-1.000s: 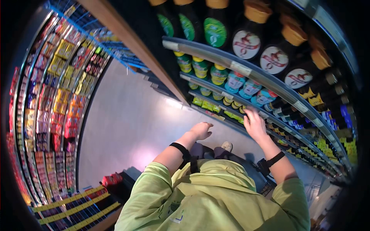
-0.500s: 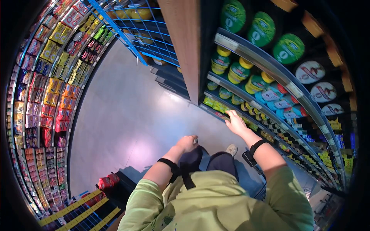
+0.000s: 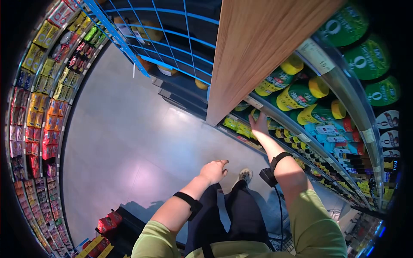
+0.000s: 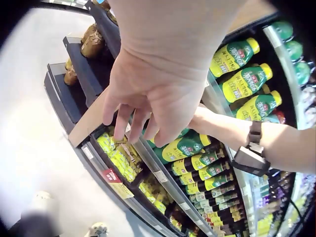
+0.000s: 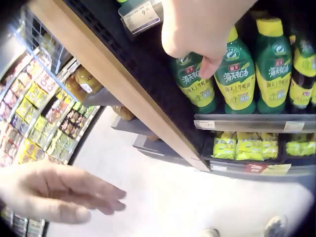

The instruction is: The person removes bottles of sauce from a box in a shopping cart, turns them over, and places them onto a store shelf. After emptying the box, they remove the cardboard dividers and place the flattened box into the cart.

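Note:
My right hand [image 3: 259, 124] reaches into a lower shelf and grips the top of a green sauce bottle with a yellow label [image 5: 195, 86], the end one of its row. Its fingers cover the bottle's cap in the right wrist view, with one digit lying across the front. Similar bottles [image 5: 236, 79] stand beside it. My left hand [image 3: 214, 172] hangs over the floor with loose fingers and holds nothing. In the left wrist view the left hand [image 4: 153, 94] overlaps my right hand and hides it.
A wooden end panel [image 3: 254, 43] closes off the shelf beside the bottles. Past it is a blue wire rack [image 3: 172, 38]. Yellow-green packets [image 5: 242, 145] lie on the shelf below. Across the aisle floor [image 3: 112, 129] stands a shelf of colourful snack packs [image 3: 51, 116].
My right hand has moved forward and down from beside the shelf front to the end bottle. The view has turned, bringing the wooden panel closer. My left hand stays loose over the floor.

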Motion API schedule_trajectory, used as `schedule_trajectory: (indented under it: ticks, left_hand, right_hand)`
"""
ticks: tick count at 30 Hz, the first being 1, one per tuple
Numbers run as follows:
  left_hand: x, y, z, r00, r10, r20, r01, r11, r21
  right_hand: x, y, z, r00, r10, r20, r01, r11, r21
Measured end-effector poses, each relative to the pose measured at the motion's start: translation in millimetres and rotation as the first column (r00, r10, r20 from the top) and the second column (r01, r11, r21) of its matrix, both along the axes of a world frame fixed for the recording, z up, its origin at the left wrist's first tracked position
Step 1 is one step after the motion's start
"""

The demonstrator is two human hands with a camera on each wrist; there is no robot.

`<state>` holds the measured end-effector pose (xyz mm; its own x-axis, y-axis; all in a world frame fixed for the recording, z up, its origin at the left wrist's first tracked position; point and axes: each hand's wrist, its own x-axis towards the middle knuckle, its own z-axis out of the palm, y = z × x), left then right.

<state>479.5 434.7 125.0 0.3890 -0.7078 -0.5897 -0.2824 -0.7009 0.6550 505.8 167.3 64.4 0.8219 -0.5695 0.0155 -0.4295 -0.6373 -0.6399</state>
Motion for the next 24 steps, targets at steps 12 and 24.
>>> schedule_trajectory:
  ticks: [12,24]
  left_hand:
    - [-62,52,-44,0.985,0.131,-0.115,-0.151,0.971,-0.184]
    - [-36,18,-44,0.988,0.148,-0.051,-0.155,0.973,-0.173]
  right_hand:
    - [61,-40,-46,0.990,-0.128,-0.051,0.133,0.783,0.607]
    - [49,-21,-46,1.000,0.019,0.017,-0.021,0.991,0.134]
